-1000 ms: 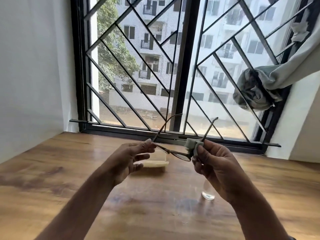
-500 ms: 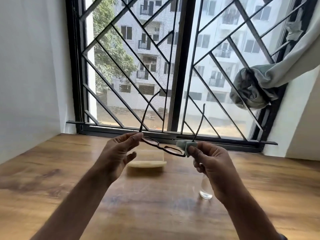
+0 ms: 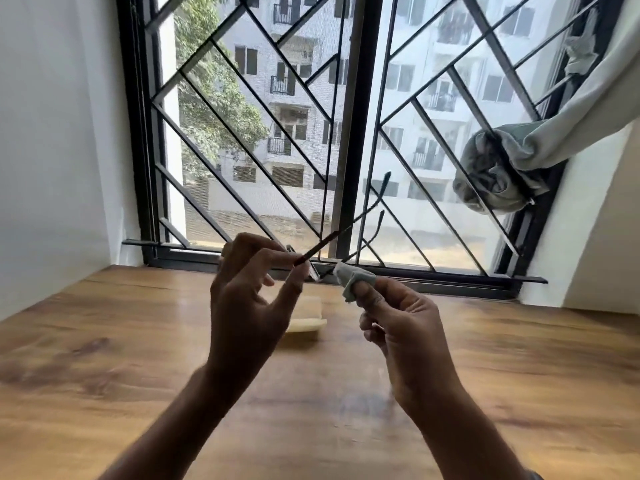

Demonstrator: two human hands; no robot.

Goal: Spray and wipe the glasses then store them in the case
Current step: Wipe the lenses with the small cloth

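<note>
Glasses turned since earlier frame: temples now point up-right toward window, front edge-on. Left hand pinches one temple near hinge. Right hand pinches cloth against frame front. Both raised above table. Case near table's far edge, partly behind left hand.

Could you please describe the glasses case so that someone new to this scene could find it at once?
On the brown wooden table below the barred window, look just behind the left hand. The pale yellow, flat glasses case lies there; it is the only light object resting on the wood.
</note>
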